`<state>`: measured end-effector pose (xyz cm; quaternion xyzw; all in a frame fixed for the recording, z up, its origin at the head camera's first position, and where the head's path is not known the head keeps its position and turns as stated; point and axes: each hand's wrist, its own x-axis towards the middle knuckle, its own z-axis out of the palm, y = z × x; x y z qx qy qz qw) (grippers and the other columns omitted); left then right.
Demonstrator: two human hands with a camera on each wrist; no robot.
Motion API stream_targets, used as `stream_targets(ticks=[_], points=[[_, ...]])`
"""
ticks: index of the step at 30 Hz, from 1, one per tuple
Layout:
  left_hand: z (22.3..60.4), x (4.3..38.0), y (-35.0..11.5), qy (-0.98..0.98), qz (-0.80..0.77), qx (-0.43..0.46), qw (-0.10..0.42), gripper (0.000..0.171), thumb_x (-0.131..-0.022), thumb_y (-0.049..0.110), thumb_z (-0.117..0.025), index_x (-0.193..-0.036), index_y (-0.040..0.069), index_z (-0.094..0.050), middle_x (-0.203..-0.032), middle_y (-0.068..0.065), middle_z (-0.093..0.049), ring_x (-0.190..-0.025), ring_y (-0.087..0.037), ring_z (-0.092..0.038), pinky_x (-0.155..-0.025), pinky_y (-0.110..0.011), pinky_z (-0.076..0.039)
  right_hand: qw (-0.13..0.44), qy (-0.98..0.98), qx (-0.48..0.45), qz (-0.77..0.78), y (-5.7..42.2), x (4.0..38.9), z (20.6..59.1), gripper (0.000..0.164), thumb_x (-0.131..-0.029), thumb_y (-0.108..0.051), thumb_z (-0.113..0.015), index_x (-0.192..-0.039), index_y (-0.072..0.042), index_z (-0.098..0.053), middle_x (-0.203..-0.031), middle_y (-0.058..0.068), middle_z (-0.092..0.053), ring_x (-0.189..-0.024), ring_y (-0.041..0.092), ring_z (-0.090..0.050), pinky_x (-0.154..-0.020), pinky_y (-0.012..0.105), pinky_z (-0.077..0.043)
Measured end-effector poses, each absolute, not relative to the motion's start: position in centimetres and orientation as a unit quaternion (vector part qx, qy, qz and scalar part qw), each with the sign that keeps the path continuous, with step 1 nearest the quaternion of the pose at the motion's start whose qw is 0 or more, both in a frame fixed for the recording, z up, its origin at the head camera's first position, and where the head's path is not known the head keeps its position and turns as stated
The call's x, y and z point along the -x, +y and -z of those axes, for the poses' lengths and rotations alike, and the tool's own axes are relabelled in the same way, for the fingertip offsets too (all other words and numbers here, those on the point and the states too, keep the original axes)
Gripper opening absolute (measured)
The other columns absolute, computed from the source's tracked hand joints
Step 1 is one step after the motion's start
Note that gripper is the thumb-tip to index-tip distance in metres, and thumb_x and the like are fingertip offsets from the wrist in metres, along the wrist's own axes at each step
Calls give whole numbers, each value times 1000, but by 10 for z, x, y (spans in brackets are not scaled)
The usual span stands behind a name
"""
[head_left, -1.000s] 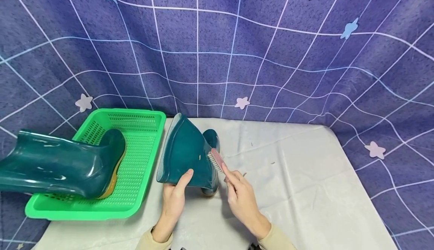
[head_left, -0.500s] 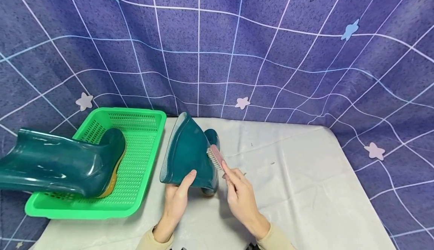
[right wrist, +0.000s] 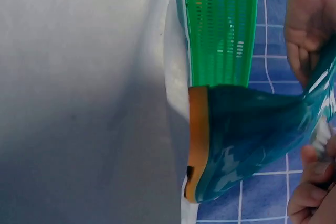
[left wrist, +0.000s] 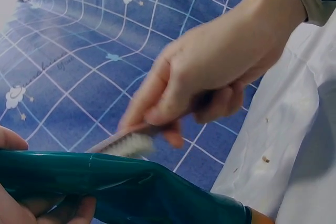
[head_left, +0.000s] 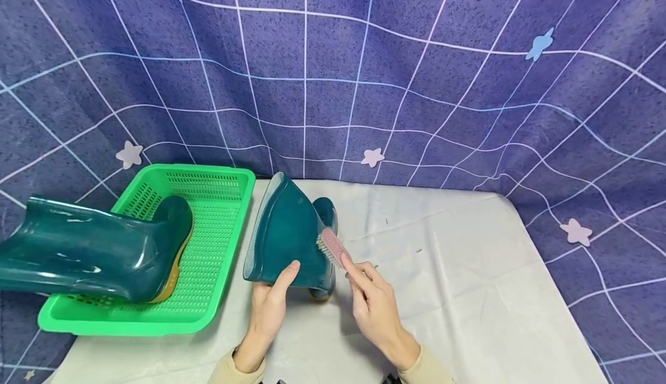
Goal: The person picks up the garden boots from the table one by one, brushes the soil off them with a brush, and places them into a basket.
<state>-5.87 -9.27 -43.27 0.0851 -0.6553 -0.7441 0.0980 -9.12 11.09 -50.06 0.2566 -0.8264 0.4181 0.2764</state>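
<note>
A teal rubber boot (head_left: pixel 288 233) with an orange sole (right wrist: pixel 198 140) stands on the table, its shaft tilted to the left. My left hand (head_left: pixel 270 303) grips the shaft near the top opening, thumb outside and fingers under it. In my right hand (head_left: pixel 376 309) is a pink brush (head_left: pixel 334 244) with pale bristles. Those bristles meet the right side of the shaft in the head view. In the left wrist view the brush (left wrist: pixel 126 142) lies along the top of the boot (left wrist: pixel 121 179), blurred by motion.
A second teal boot (head_left: pixel 99 251) lies on its side across a green plastic basket (head_left: pixel 236 257) at the left, its shaft sticking out past the rim. Small brown bits (head_left: pixel 418 250) dot the white cloth (head_left: pixel 468 291). Behind hangs a blue grid-patterned curtain (head_left: pixel 333 100).
The brush has moved up the shaft a little, then back down and slightly right. The boot shifted slightly right while my left hand kept hold of it.
</note>
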Motion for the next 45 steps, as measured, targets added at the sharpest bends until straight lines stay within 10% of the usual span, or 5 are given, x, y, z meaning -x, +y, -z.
stream_targets(ticks=[8,45], points=[[433,57,-93,-658,742,-94,94,43,-103,8,-63,-143,-5,-55,-120,22,-69,-116,4,-63,-104,-15,-49,343,-846,-225,-339,112,93,504,50,-88,5,-69,-132,-17,-77,-96,-1,-72,-55,-5,-36,-47,9,-30],[432,60,-96,-637,756,-84,124,37,-101,2,-63,-137,-5,-58,-115,20,-73,-112,1,-67,-102,-16,-51,276,-873,-185,-358,120,92,504,43,-92,4,-70,-131,-14,-77,-95,-4,-74,-67,-3,-51,-55,15,-43]])
